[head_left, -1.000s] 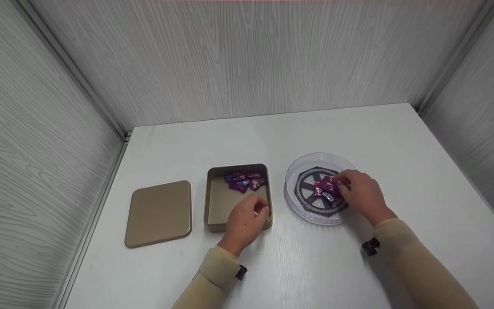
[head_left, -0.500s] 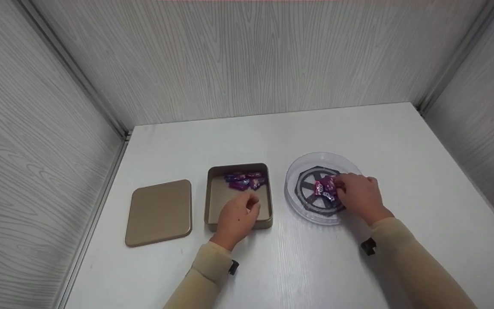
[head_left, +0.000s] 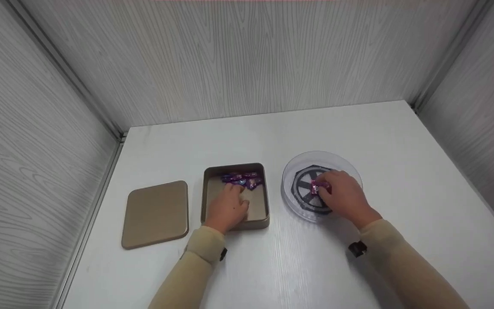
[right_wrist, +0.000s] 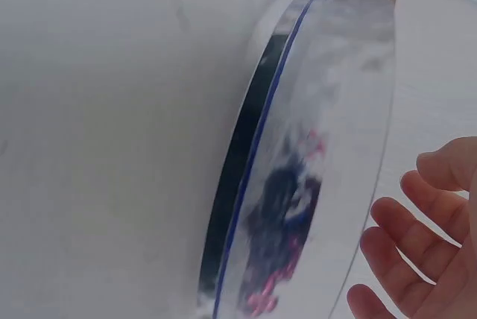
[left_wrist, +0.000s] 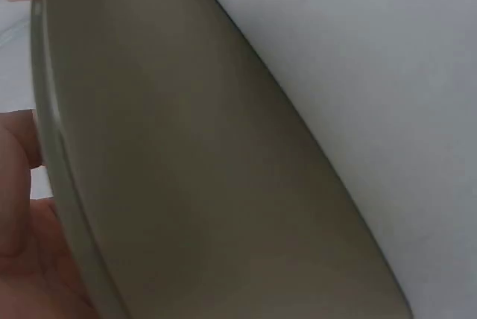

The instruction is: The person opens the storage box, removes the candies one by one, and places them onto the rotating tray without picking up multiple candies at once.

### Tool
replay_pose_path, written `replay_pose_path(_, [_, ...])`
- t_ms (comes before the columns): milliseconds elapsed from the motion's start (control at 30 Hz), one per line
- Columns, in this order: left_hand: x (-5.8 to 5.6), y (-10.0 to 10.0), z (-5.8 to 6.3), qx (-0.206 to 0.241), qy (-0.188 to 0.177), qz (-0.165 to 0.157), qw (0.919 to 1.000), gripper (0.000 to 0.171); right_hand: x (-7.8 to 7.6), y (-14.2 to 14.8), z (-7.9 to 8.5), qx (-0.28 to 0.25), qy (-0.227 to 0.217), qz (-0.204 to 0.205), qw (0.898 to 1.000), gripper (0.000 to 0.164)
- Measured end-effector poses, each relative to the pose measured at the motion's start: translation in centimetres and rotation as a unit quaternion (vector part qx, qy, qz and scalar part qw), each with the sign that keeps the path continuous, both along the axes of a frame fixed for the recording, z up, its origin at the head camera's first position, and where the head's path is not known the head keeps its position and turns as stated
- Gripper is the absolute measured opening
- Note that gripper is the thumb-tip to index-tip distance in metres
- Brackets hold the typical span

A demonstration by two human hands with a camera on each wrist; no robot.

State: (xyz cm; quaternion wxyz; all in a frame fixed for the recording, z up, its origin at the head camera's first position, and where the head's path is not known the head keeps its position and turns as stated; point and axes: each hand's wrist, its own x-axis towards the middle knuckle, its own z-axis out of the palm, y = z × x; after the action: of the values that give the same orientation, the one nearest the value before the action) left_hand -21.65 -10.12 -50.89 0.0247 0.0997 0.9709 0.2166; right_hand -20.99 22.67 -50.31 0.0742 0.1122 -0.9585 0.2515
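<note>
If judged by purple foil-wrapped candies (head_left: 252,183) at far edge of square bronze metal tin (head_left: 253,224) and in round clear plastic dish (head_left: 300,162), looks partway done, with flat bronze lid (head_left: 156,214) off toward tabletop's (head_left: 298,266) left edge and fingers apart on left hand (head_left: 226,209) and right hand (head_left: 345,195).

A shallow, square, gold-brown box (head_left: 255,225) with rounded corners is sitting upright and open on the table. Inside the box, purple wrapped candies (head_left: 252,183) are lying in a loose cluster toward its far wall, some showing blue and pale patches. The left hand (head_left: 225,210) is reaching over the box's near wall, its fingertips ending right by that cluster. To the right of the box, apart from it, a clear round dish (head_left: 335,159) is lying flat, showing a dark wheel-like pattern. Pink-and-purple candies (head_left: 314,187) are resting in it, partly hidden under the right hand (head_left: 344,195).
</note>
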Motion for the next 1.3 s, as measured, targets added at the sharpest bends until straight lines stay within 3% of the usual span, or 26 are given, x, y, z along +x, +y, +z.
replay_pose_path(300, [-1.5, -0.4, -0.8, -0.059, -0.01, -0.015, 0.9981, 0.056, 0.3, -1.8, 0.2, -0.022, 0.041, 0.047, 0.998, 0.016])
replay_pose_path(467, [-1.7, -0.4, -1.1, -0.08, -0.02, -0.016, 0.9964, 0.057, 0.5, -2.1, 0.2, -0.02, 0.032, 0.048, 0.998, 0.019])
replay_pose_path(700, [-1.6, -0.3, -1.0, -0.093, -0.014, 0.003, 0.9956, 0.048, 0.6, -2.3, 0.3, -0.022, 0.026, 0.043, 0.999, 0.021])
replay_pose_path(1033, [-1.6, -0.4, -1.6, -0.103, 0.037, -0.01, 0.9939, 0.026, 1.0, -2.6, -0.2, -0.035, 0.023, 0.045, 0.998, 0.019])
replay_pose_path(1300, [-1.7, -0.4, -1.4, -0.09, 0.029, -0.012, 0.9955, 0.013, 1.0, -3.2, -0.3, -0.049, 0.018, 0.051, 0.997, 0.017])
